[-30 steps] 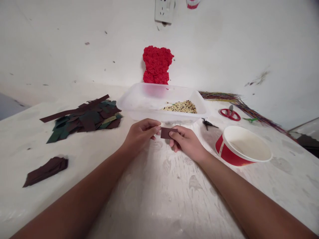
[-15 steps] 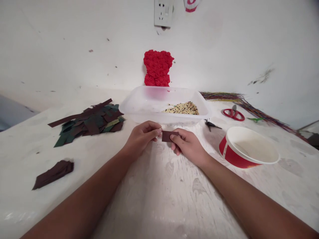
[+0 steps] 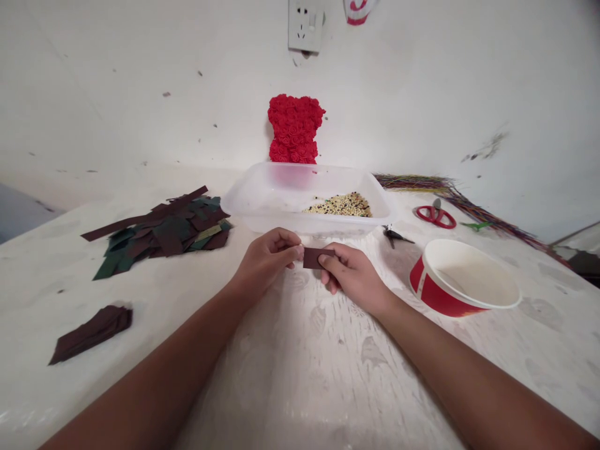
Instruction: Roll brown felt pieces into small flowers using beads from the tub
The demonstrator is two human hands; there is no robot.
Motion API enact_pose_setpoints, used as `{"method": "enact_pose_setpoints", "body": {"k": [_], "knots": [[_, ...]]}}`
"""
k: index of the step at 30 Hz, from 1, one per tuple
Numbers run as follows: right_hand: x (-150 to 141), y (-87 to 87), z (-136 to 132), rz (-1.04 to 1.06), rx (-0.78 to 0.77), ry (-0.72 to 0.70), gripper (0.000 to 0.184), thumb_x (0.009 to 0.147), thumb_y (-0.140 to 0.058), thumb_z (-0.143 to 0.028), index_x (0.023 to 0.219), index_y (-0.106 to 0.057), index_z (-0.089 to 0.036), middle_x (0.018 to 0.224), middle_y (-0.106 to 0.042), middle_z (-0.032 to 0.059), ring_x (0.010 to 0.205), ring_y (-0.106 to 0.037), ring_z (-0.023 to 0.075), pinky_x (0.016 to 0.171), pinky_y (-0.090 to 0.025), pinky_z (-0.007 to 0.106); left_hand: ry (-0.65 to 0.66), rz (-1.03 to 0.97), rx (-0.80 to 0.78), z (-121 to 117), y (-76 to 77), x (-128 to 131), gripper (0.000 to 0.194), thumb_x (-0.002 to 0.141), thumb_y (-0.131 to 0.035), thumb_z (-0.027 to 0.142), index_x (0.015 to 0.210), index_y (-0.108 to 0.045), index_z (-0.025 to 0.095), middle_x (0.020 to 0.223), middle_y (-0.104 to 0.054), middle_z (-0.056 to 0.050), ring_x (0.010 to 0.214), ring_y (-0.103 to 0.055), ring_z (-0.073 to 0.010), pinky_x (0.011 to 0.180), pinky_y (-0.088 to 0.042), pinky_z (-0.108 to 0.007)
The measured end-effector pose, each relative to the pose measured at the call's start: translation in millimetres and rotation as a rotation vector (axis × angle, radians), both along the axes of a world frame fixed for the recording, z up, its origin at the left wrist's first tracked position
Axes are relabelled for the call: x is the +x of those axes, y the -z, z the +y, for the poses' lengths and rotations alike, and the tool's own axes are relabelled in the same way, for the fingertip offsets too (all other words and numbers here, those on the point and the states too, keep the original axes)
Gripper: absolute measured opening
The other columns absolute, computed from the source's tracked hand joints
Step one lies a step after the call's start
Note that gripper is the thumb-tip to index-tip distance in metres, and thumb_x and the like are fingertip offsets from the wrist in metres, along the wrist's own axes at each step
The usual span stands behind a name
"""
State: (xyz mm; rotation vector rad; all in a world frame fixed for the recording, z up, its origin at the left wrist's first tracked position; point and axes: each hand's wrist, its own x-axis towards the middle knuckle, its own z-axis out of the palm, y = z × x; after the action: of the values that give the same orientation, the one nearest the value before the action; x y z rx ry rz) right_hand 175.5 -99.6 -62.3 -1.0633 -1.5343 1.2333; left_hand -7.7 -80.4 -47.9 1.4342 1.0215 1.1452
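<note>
Both hands meet over the middle of the white table (image 3: 300,375). My right hand (image 3: 355,274) pinches a small dark brown paper piece (image 3: 313,257) between thumb and fingers. My left hand (image 3: 265,257) is curled, its fingertips touching the left edge of the same piece. Just behind the hands stands a clear plastic tub (image 3: 262,194) with small beige beads (image 3: 340,204) in its right half.
A heap of dark green and brown paper pieces (image 3: 162,228) lies at left, a folded brown stack (image 3: 91,332) nearer me. A red paper bowl (image 3: 462,284), small clippers (image 3: 394,235), red scissors (image 3: 435,215), coloured strips (image 3: 459,200) sit right. A red rose figure (image 3: 293,128) leans on the wall.
The hands have kept the same hold on the brown piece; the left fingertips have closed in on its edge. Only the view has shifted slightly.
</note>
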Motion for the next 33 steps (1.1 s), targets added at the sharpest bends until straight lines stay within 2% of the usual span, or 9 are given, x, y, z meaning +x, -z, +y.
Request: {"method": "enact_pose_setpoints", "body": {"k": [5,10,17,21,26,33], "knots": [[0.7,-1.5,0.6,0.02,-0.011,0.018,0.02,0.089,-0.051,-0.029,0.072,-0.055,-0.018,0.058,-0.06,-0.0028,0.043,-0.049,0.0086,0.046,-0.037,0.022,0.0,0.009,0.042,-0.5,2.3,-0.4,0.015,0.08,-0.066,0.033,0.085,-0.065,0.018,0.075,-0.064,-0.001,0.072,-0.058,-0.0139,0.063,-0.046,-0.024],[0.6,-2.0,0.5,0.021,-0.024,0.034,0.019,0.089,-0.05,-0.028,0.074,-0.054,-0.018,0.058,-0.059,-0.0031,0.042,-0.049,0.0083,0.044,-0.037,0.022,-0.04,0.061,0.095,-1.9,2.8,1.3,0.016,0.081,-0.067,0.032,0.088,-0.07,0.018,0.074,-0.066,-0.002,0.075,-0.059,-0.0145,0.063,-0.047,-0.023],[1.8,-1.9,-0.1,0.016,-0.011,-0.001,0.018,0.09,-0.05,-0.028,0.076,-0.054,-0.018,0.059,-0.058,-0.0037,0.044,-0.049,0.0083,0.045,-0.037,0.022,-0.103,0.073,0.042,-1.3,3.1,4.5,0.02,0.076,-0.072,0.032,0.089,-0.075,0.018,0.073,-0.068,-0.002,0.075,-0.061,-0.0153,0.061,-0.049,-0.023],[2.3,-1.4,0.3,0.001,0.001,-0.009,0.018,0.091,-0.049,-0.027,0.076,-0.055,-0.018,0.06,-0.058,-0.0035,0.044,-0.049,0.008,0.046,-0.037,0.022,-0.122,0.1,0.041,-1.5,5.3,4.7,0.02,0.075,-0.073,0.033,0.09,-0.076,0.02,0.082,-0.072,-0.002,0.073,-0.061,-0.015,0.062,-0.049,-0.024],[2.8,-1.1,0.0,-0.018,0.006,-0.019,0.021,0.091,-0.049,-0.027,0.073,-0.053,-0.018,0.06,-0.058,-0.0036,0.045,-0.049,0.0078,0.047,-0.037,0.022,-0.115,0.165,0.053,-1.4,7.4,3.7,0.019,0.076,-0.072,0.034,0.091,-0.077,0.022,0.085,-0.073,-0.002,0.067,-0.058,-0.0135,0.063,-0.048,-0.027],[2.0,-1.0,0.2,-0.033,0.002,-0.019,0.021,0.091,-0.048,-0.028,0.073,-0.053,-0.018,0.063,-0.059,-0.0028,0.045,-0.049,0.0078,0.048,-0.038,0.022,-0.105,0.175,0.05,-1.7,5.3,3.6,0.021,0.079,-0.069,0.033,0.093,-0.076,0.019,0.085,-0.072,-0.003,0.064,-0.057,-0.0124,0.063,-0.048,-0.027]]}}
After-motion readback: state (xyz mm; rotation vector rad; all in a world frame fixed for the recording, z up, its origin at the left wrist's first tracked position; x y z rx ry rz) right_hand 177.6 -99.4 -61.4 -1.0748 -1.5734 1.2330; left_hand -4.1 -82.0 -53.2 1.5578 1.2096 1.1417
